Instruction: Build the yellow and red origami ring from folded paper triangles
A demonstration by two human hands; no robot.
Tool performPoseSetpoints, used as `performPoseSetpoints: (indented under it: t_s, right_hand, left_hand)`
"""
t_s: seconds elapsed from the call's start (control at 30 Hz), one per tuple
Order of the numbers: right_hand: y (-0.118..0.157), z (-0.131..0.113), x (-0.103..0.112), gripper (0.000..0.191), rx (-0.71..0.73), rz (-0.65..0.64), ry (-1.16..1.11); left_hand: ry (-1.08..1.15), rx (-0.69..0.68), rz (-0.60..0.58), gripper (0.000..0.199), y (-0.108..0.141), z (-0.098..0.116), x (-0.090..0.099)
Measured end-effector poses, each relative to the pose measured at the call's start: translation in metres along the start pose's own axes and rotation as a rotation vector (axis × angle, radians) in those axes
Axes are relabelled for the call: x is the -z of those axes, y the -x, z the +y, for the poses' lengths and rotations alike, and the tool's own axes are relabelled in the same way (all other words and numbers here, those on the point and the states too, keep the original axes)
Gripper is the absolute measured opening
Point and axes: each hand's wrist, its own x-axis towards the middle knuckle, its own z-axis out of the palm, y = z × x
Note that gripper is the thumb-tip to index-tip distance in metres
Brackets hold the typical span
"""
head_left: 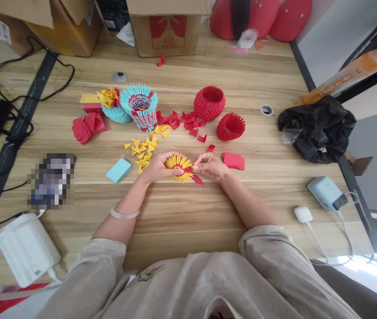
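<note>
- Work surface: wood-grain table; all folded-paper items rest on it or are held above its middle.
- Completed-looking forms, far side: turquoise-and-red vase, left of centre, upright; larger red bowl and smaller red bowl, right of centre; turquoise bowl just beside the vase, with yellow and red pieces over its mouth.
- Left hand: thumb presses on the near face of the work; the other fingers curl around its left and far sides.
- Right hand: thumb and index fingertips pinch at the work's right edge. Whether a separate unit lies between them cannot be told.
- Yellow-and-red folded-paper ring: held between both hands at table centre, on the near side of the vessels. Central opening faces up toward the viewer; points radiate outward. Outline is nearly round; no distinct long axis.
- Progress: the ring is closed, judged an early stage, with few rows and low walls; wall build-up appears outstanding.
- Stock: turquoise paper stack, left; red paper stack, right.
- Loose units: yellow triangles, far left of the ring; red pieces, between vase and bowls.
</note>
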Motion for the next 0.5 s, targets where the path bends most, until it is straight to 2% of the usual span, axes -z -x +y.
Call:
performPoseSetpoints:
  t_s: [0.33, 0.5]
  right_hand:
    - [-0.002, -0.0004, 0.0014, 0.024, 0.053, -0.004, 0.094]
    - [-0.0012, -0.0008, 0.0024, 0.024, 0.017, -0.01, 0.114]
  left_hand:
    - [-0.056, 0.02, -0.003, 0.053, -0.0003, 0.0033, -0.0008]
    - [-0.019, 0.014, -0.022, 0.054, -0.0007, -0.0017, -0.0001]
